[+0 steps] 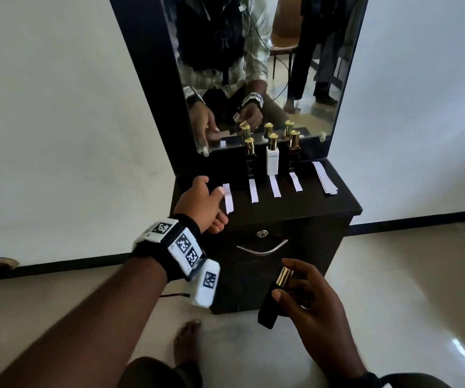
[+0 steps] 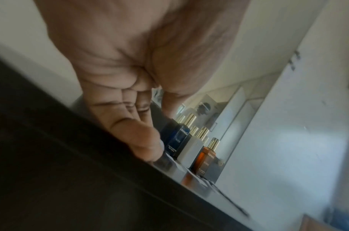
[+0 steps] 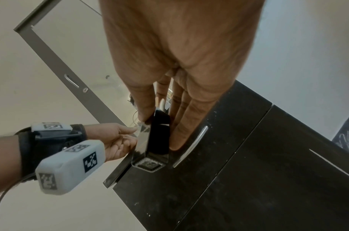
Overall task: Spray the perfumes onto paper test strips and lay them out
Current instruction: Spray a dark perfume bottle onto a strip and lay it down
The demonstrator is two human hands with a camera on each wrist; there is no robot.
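Observation:
Three gold-capped perfume bottles stand at the back of the black dresser top: a dark one, a white one and an amber one. A white paper strip lies in front of each, for example the strip below the white bottle. A further strip lies at the left. My left hand hovers low beside it, fingers relaxed, thumb tip touching its top edge. My right hand grips a black bottle with a gold cap, tilted, in front of the drawer.
A stack of spare strips lies at the right of the dresser top. A mirror rises behind the bottles. The drawer below has a lock and a curved metal handle. My bare foot rests on the tiled floor.

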